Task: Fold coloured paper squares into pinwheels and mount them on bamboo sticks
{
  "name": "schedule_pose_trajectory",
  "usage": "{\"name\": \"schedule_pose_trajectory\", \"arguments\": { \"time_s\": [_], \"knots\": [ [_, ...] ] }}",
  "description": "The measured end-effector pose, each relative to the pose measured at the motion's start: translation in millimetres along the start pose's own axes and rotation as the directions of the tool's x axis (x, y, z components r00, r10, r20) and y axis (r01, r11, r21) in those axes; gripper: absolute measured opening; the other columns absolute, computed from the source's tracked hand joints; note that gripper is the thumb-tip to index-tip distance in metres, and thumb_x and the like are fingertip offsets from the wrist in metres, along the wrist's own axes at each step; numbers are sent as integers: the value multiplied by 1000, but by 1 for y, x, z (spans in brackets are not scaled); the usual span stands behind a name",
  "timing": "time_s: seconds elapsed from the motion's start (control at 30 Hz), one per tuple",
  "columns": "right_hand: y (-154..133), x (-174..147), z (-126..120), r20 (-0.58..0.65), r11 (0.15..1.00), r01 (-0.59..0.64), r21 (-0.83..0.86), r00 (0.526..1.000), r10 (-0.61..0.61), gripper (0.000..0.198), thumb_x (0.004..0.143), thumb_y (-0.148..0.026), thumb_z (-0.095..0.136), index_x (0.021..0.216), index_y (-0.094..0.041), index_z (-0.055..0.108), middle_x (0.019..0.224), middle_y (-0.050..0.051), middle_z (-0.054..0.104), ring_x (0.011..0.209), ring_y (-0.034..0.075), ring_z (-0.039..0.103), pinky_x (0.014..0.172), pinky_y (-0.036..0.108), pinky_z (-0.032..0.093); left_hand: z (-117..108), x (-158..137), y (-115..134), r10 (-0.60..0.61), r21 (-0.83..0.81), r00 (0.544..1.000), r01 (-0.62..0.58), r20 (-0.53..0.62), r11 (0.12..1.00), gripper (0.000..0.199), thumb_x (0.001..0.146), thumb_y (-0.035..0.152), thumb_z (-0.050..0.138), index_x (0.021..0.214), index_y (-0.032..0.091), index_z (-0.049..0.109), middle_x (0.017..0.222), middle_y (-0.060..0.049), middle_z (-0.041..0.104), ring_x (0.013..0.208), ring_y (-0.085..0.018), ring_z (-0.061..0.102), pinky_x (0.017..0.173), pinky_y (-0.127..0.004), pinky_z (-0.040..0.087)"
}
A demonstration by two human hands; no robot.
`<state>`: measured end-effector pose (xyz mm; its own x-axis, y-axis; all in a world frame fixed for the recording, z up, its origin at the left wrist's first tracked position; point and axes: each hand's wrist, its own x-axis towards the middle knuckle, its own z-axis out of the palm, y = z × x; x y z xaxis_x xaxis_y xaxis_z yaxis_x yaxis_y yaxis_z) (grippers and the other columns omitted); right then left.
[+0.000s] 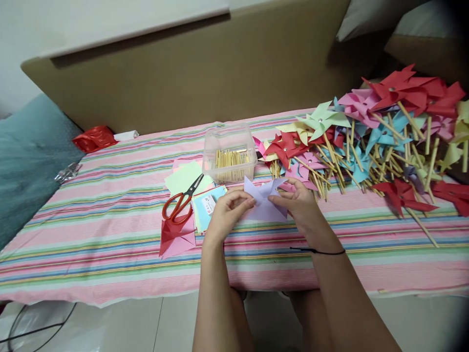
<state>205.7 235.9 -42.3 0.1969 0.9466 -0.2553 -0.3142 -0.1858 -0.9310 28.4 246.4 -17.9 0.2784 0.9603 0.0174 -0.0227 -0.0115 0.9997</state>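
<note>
Nearest are a person's two bare forearms, reaching over the middle of the near edge of a sofa [120, 234] covered with striped cloth. A thin black cord [317, 252] circles the right wrist.

Between the hands, a little in from that edge, is a piece of purple paper [268, 211] with pointed corners. The left hand [232, 211] is nearly closed, thumb and fingers pinching its left side. The right hand [297, 203] is curled, thumb on the front, fingers partly hidden behind the right side. Whether the paper touches the cloth is hard to tell. It looks very light, thin and easily creased, likely to tear at any cuts; a gentle pinch at the points or centre should suit it.

Left of the hands lie red paper [171, 231] over pink paper [186, 239], red-handled scissors [188, 192] and a paper stack [200, 208]. Just beyond, a clear plastic box [207, 168] holds short sticks [231, 165].

Paper pinwheels [322, 120] on sticks crowd the right end. A red bag [95, 139] sits towards the far left corner, before the brown backrest [183, 83].
</note>
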Motion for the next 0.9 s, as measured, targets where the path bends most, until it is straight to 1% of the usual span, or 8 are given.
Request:
{"name": "schedule_pose_trajectory", "arguments": {
  "time_s": [0.1, 0.2, 0.3, 0.43, 0.5, 0.67, 0.83, 0.9],
  "knots": [
    [-2, -2, 1, 30, 1000, 9, 3, 999, -10, 68, 51, -30, 85, 108, -25, 48, 76, -1, 70, 66, 19, 68, 62, 30, 52, 8, 1, 3, -50, 5, 997, 50, -53, 999, 21, 68, 32, 78, 68, 16, 64, 65, 0, 61, 55, -9, 52, 54, -22, 43],
    [-3, -3, 4, 38, 1000, 0, 5, 999, 0, 69, 50, -28, 85, 107, -24, 45, 73, -1, 71, 60, 18, 67, 57, 28, 51, 13, 1, 3, -89, -20, 992, 88, -94, 996, 27, 63, 33, 81, 67, 17, 61, 59, 2, 58, 46, -6, 44, 44, -20, 34],
    [-4, -4, 6, 30, 1000, 14, -2, 999, -13, 68, 49, -28, 85, 105, -25, 46, 79, 0, 71, 62, 19, 68, 58, 30, 53, 16, 2, 1, -68, -8, 991, 67, -116, 998, 29, 60, 35, 83, 68, 17, 62, 53, 3, 55, 40, -5, 38, 39, -20, 27],
    [-4, -3, 7, 55, 1000, 23, -16, 998, -23, 67, 50, -29, 84, 105, -25, 48, 81, 1, 72, 66, 22, 70, 61, 33, 55, 18, 3, -1, -30, 23, 992, 33, -126, 999, 30, 59, 35, 84, 70, 18, 62, 42, 9, 39, 35, -4, 31, 37, -20, 19],
    [-4, -3, 7, 56, 1000, 17, -13, 998, -16, 68, 50, -29, 85, 106, -25, 47, 78, 1, 72, 66, 22, 69, 62, 34, 55, 18, 4, -1, -27, 23, 990, 30, -136, 999, 29, 61, 35, 83, 72, 18, 62, 42, 9, 39, 36, -4, 32, 38, -19, 20],
    [-2, -3, 3, 27, 999, 39, -29, 999, -39, 63, 55, -28, 83, 106, -26, 47, 78, -1, 71, 70, 20, 69, 68, 33, 54, 13, 4, 0, -35, -46, 980, 26, -197, 999, 23, 71, 38, 74, 75, 19, 61, 54, 5, 52, 43, -5, 42, 42, -19, 29],
    [-1, 0, 2, 10, 999, 43, -31, 999, -43, 68, 52, -34, 86, 108, -25, 48, 71, -3, 70, 61, 17, 65, 57, 27, 50, 9, 4, -5, -71, 0, 985, 72, -157, 997, 16, 66, 29, 77, 74, 17, 70, 48, 5, 46, 41, -7, 40, 40, -21, 30],
    [-2, 2, 3, -45, 998, 55, -17, 997, -56, 61, 57, -42, 83, 106, -24, 52, 72, -2, 69, 60, 16, 64, 53, 25, 47, 9, 4, -7, -77, 31, 983, 83, -165, 996, 16, 68, 30, 74, 79, 17, 74, 47, 5, 44, 41, -8, 41, 40, -22, 30]
  ]
}}
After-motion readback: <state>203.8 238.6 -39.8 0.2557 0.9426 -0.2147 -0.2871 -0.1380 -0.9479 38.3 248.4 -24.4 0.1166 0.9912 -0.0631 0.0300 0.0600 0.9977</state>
